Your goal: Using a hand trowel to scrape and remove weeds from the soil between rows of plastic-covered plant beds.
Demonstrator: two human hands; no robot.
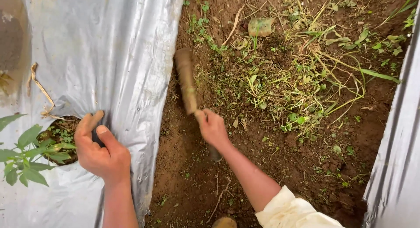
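My left hand (101,150) pinches the edge of a round planting hole (59,131) in the silver plastic sheet (100,48), thumb and fingers closed on the film. A small green plant (26,160) grows out of that hole. My right hand (213,128) grips a muddy wooden-handled tool (186,79) that points away from me over the soil furrow; its far end is blurred and caked with earth. The tool's near end pokes out below my wrist.
Brown soil (197,180) fills the furrow between two strips of silver plastic; the second strip (396,167) runs down the right edge. Pulled weeds and dry stalks (297,79) lie scattered at the upper middle. A small muddy object (260,27) rests at the top.
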